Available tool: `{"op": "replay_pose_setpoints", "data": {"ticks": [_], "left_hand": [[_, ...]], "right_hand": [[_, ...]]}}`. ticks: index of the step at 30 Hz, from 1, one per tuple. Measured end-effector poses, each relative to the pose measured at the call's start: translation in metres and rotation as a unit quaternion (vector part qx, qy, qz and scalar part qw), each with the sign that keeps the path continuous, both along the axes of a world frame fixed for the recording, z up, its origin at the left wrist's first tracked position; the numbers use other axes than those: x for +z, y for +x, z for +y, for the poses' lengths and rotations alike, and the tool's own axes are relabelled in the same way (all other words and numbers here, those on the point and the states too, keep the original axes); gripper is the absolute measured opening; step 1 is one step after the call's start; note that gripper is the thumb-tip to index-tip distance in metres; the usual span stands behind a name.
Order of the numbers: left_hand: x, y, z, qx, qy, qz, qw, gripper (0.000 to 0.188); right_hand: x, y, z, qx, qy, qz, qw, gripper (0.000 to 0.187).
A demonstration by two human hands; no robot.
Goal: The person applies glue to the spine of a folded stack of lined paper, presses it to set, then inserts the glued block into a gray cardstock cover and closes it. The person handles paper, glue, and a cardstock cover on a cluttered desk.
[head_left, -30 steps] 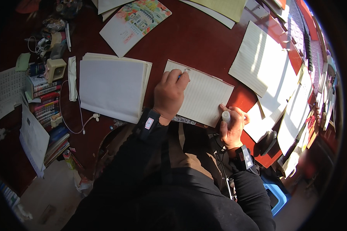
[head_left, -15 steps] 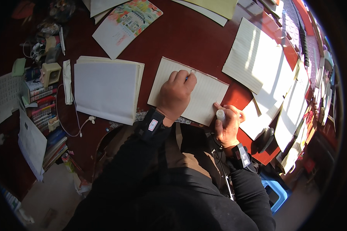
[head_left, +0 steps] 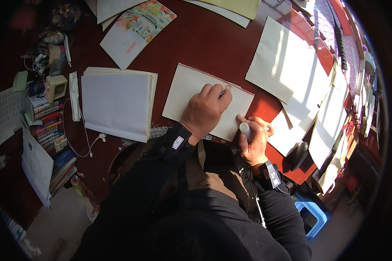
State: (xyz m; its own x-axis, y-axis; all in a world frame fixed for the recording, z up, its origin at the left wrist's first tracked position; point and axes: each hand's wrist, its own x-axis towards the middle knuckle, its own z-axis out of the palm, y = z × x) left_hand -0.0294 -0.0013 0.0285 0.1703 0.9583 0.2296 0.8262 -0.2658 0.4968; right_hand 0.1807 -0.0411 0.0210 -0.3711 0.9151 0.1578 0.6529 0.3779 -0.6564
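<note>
A lined white sheet (head_left: 185, 93) lies on the dark red desk (head_left: 196, 43) in front of me. My left hand (head_left: 203, 111) rests on the sheet's right half, closed on a blue pen (head_left: 222, 92) whose tip touches the paper near the far edge. My right hand (head_left: 255, 141) sits at the sheet's near right corner and grips a small white tube (head_left: 245, 128) held upright. Both wrists wear dark bands over black sleeves.
A thick stack of white paper (head_left: 115, 104) lies to the left of the sheet, with a colourful booklet (head_left: 135, 32) beyond it. More lined sheets (head_left: 287, 65) spread to the right. Books, a cable and small clutter (head_left: 48, 122) crowd the left. A blue stool (head_left: 311, 215) stands at lower right.
The view has drifted a little, so the desk sits slightly differently in frame. My left hand stays on the lined sheet with the pen, and my right hand keeps the white tube.
</note>
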Motion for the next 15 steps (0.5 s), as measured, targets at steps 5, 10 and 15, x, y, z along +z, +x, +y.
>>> {"op": "replay_pose_setpoints", "data": {"ticks": [5,10,15], "left_hand": [[-0.005,-0.010,-0.002,0.071,0.046,0.019,0.996,0.029],[-0.006,-0.003,0.001,0.042,0.007,0.002,0.999,0.022],[-0.002,0.004,0.001,0.025,-0.013,-0.006,1.000,0.022]], "right_hand": [[0.002,0.001,0.000,0.005,-0.006,-0.002,1.000,0.032],[0.002,0.001,0.000,0.004,-0.006,0.000,1.000,0.034],[0.002,0.001,0.000,0.004,-0.006,0.002,1.000,0.034]]}}
